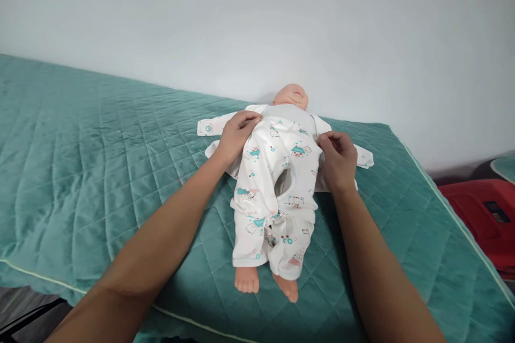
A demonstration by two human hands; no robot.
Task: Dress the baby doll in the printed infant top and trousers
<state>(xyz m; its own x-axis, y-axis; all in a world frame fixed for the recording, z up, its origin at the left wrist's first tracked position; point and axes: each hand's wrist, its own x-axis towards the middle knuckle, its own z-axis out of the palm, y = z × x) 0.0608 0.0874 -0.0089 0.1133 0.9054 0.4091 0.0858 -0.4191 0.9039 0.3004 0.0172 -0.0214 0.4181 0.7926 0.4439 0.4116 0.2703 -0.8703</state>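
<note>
A baby doll (pixel 290 96) lies on its back with its head toward the wall and its bare feet toward me. White printed baby pants (pixel 298 171) cover its legs and reach up its belly; a round opening shows at the crotch. Under the doll a white printed baby top (pixel 209 126) is spread out, its sleeves to either side. My left hand (pixel 237 135) pinches the pants at the left of the waistband. At the right side of the waist, my right hand (pixel 338 158) is closed on the pants' edge, its fingertips partly hidden.
A green quilted cover (pixel 100 161) lies under the doll, with its piped edge toward me and at the right. Behind it rises a pale wall (pixel 201 21). Beyond the right edge stands a red plastic item (pixel 478 214).
</note>
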